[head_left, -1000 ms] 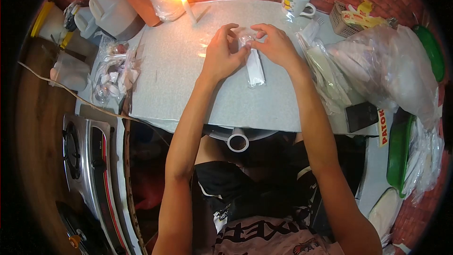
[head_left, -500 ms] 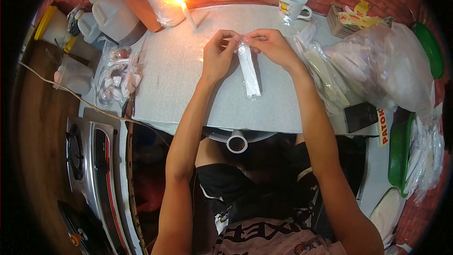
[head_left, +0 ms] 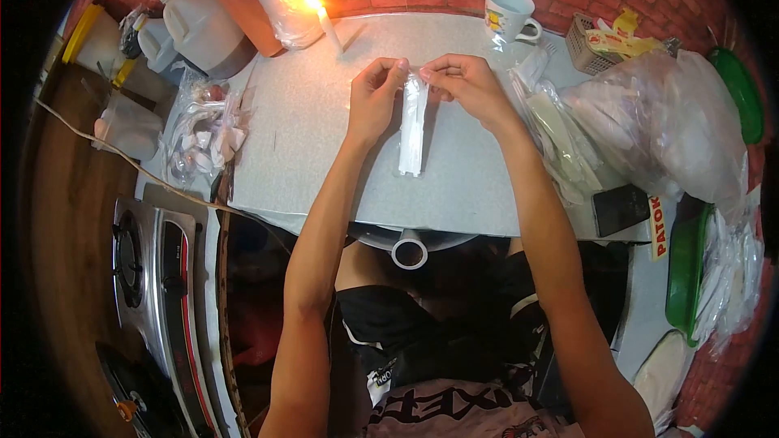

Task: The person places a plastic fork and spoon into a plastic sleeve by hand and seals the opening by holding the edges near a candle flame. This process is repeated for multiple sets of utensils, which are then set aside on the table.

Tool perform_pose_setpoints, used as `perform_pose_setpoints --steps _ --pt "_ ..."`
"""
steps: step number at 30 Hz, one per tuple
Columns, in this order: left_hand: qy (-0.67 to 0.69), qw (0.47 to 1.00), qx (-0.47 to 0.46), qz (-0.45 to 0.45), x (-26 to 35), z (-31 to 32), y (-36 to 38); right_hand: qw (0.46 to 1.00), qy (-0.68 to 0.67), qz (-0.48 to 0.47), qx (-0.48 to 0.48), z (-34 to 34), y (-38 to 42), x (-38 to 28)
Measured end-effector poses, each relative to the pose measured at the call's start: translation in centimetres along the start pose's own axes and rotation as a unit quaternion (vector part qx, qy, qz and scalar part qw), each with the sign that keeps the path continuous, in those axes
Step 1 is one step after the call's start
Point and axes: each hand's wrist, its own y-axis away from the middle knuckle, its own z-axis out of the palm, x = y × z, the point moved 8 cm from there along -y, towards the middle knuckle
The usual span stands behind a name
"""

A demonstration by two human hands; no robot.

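Note:
Both hands hold one narrow clear plastic packet with white contents by its top end. My left hand pinches the top from the left, my right hand from the right. The packet hangs almost straight down over the grey tabletop, its lower end close to the surface. A lit candle burns at the table's far edge, beyond my left hand.
A white mug stands far right of centre. Large clear bags of white items and a dark phone fill the right side. Plastic jugs and a bag of scraps sit left. A gas stove lies lower left.
The packet was lifted off the table and now hangs from both hands, swinging from a rightward slant to nearly vertical. Both hands stayed pinched on its top end.

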Motion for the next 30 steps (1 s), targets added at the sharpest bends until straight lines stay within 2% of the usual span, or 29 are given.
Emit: perform_pose_setpoints --steps 1,3,7,9,18,24,27,30 --pt "0.0 1.0 0.0 0.0 0.4 -0.1 0.1 1.0 0.0 0.0 0.0 0.0 0.0 -0.1" --pt "0.145 0.986 -0.015 -0.085 -0.1 0.0 0.3 0.999 0.04 0.014 -0.004 -0.1 0.0 -0.1" --pt "0.169 0.98 -0.038 -0.092 -0.2 0.2 0.3 1.0 0.023 0.015 -0.005 -0.5 -0.1 0.1" --pt "0.109 0.99 -0.049 -0.077 0.3 0.5 0.6 0.999 -0.021 0.031 -0.02 -0.4 -0.3 0.7" --pt "0.08 0.992 -0.068 -0.064 0.2 0.2 0.4 0.993 -0.054 0.015 -0.1 0.1 0.9 -0.9" --pt "0.07 0.991 -0.104 -0.044 1.7 1.0 1.0 0.996 -0.036 0.033 -0.073 -0.5 0.9 -0.1" --pt "0.023 0.995 -0.1 0.002 2.6 1.3 1.1 0.997 -0.038 0.038 -0.059 -0.5 0.8 0.1" --pt "-0.01 0.997 -0.076 -0.014 1.7 0.7 0.8 0.997 -0.031 0.023 -0.069 -0.4 0.8 -0.2"
